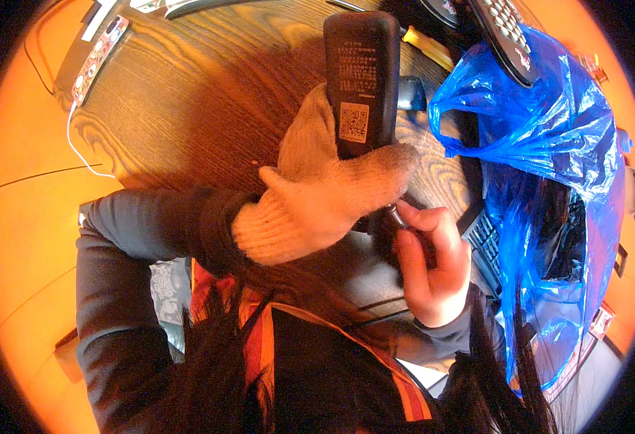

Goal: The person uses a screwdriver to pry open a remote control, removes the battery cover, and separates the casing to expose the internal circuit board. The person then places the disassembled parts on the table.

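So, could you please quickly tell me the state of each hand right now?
Left hand: gloved, closed around the black device.
Right hand: bare, curled near the device's lower end; whether it grips anything cannot be told.

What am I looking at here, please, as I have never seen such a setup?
There is no robot here: this single view comes from a fisheye camera worn on a person's head, looking down, so edges bend. The left hand, in a pale knitted glove, holds a black device. The fingers of the bare right hand pinch a small shiny piece just below the glove, mostly hidden. On the wooden table lie a patterned phone-like item and a yellow-handled tool; a blue plastic bag sits at right.
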Demonstrator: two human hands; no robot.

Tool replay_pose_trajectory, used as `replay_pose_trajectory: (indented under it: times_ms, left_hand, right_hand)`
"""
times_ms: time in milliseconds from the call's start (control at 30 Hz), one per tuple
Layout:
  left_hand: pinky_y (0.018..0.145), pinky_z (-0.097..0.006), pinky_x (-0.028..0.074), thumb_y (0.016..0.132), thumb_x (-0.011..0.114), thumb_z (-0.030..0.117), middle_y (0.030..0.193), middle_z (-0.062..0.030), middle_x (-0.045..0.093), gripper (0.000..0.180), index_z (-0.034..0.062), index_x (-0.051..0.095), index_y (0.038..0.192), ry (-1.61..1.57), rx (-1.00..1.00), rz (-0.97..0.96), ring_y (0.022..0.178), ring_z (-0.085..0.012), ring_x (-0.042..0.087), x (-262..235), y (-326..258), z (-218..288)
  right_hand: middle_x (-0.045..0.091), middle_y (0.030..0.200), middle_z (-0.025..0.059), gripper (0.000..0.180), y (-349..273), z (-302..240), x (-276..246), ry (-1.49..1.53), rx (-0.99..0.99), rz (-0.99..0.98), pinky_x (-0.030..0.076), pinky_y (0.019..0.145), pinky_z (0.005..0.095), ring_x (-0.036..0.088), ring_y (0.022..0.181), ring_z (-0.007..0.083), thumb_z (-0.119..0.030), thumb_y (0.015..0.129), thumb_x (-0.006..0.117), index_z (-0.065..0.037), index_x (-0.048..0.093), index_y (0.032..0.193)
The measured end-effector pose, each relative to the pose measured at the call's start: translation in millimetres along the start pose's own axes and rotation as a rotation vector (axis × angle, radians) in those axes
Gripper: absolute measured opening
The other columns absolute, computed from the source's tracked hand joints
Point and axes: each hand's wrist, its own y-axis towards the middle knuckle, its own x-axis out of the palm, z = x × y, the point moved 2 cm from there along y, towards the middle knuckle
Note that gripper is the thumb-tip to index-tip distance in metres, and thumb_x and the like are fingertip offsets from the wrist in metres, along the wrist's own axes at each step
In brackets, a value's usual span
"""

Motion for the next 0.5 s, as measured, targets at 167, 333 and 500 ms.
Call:
replay_pose_trajectory:
  times_ms: [167, 333, 500]
  left_hand:
    - [0.074, -0.031, 0.049, 0.072, 0.067, 0.014, 0.092, -0.0065, 0.062, 0.039, 0.0062, 0.055, 0.108, 0.084, -0.024, -0.022, 0.083, -0.0181, 0.059, 0, 2, 3]
    - [0.073, -0.031, 0.049, 0.069, 0.070, 0.016, 0.092, -0.0064, 0.063, 0.043, 0.0070, 0.056, 0.108, 0.116, -0.056, -0.042, 0.084, -0.0182, 0.059, -1, 5, 6]
    - [0.072, -0.032, 0.049, 0.065, 0.073, 0.017, 0.092, -0.0063, 0.063, 0.046, 0.0078, 0.056, 0.107, 0.162, -0.076, -0.052, 0.085, -0.0182, 0.060, -3, 6, 13]
  right_hand:
    - [0.060, 0.071, 0.0061, 0.017, 0, 0, -2, 0.284, 0.229, -0.067, 0.039, 0.052, 0.0221, 0.051, 0.056, 0.0078, 0.002, 0.085, 0.056, -0.002, 0.057, 0.102]
    - [0.046, 0.058, 0.0001, 0.014, 3, 0, 0, 0.726, 0.479, -0.160, 0.023, 0.040, 0.0194, 0.035, 0.042, 0.0052, -0.006, 0.094, 0.039, -0.006, 0.048, 0.105]
    - [0.042, 0.055, -0.0018, 0.015, 5, -1, -6, 0.669, 0.391, -0.107, 0.024, 0.041, 0.0189, 0.034, 0.041, 0.0050, -0.005, 0.092, 0.039, -0.004, 0.048, 0.105]
